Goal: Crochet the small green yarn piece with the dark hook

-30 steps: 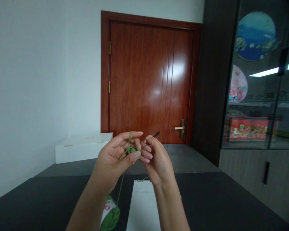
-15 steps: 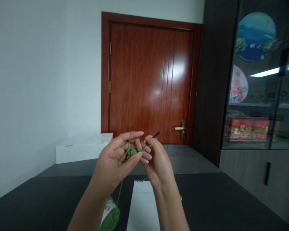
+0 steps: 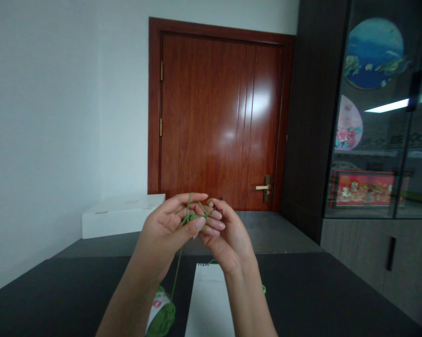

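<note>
Green crochet piece (image 3: 196, 219) pinched in the left hand (image 3: 163, 224), right in the middle of the frame, while the right hand (image 3: 230, 238) curls in close, its grip hidden! Down at bottom centre, the yarn ball (image 3: 161, 319) sits on the dark table (image 3: 302, 290).

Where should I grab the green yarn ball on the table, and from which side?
Come from the right and grip the yarn ball's bare green body, below the paper label. The left hand's forearm crowds its left side, and the strand rising to that hand leaves near the top.
</note>
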Tool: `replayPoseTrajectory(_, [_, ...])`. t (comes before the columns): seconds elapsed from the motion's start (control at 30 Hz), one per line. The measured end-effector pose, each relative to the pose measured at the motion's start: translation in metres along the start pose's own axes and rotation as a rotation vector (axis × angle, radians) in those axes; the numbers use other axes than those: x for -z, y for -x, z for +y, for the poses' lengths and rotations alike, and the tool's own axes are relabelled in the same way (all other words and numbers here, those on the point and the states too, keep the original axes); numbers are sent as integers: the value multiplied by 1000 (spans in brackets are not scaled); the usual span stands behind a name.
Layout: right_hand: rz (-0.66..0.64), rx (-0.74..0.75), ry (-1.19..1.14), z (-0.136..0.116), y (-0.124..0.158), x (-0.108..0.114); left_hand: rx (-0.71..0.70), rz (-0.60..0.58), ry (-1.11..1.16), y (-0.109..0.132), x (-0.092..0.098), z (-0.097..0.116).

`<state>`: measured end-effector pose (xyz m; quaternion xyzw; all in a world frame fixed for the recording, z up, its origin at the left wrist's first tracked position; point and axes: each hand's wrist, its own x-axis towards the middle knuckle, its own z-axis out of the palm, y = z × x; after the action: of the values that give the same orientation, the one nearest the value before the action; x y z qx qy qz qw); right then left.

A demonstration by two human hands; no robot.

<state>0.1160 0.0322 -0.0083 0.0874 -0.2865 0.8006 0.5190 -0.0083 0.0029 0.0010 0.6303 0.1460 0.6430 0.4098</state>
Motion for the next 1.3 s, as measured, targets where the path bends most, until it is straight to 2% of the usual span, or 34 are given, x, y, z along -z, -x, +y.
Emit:
replayPoseTrajectory(0.13, [-24, -23, -92, -2, -2, 3, 37, 13, 38, -1, 0, 1])
replayPoseTrajectory(0.23, [-24, 42, -36, 0, -2, 2, 43, -7, 44, -1, -2, 3])
replayPoseTrajectory(0.43, [-47, 388, 451, 7, 3, -1, 56, 138, -60, 1, -4, 5])
replayPoseTrajectory(0.57, [-127, 579, 679, 12, 3, -2, 57, 152, -67, 2, -5, 4])
replayPoseTrajectory(1.03, [60, 798, 808, 14, -1, 2, 19, 156, -61, 1, -6, 5])
replayPoseTrajectory(1.3, [110, 853, 855, 9, -8, 11, 79, 168, -27, -3, -2, 1])
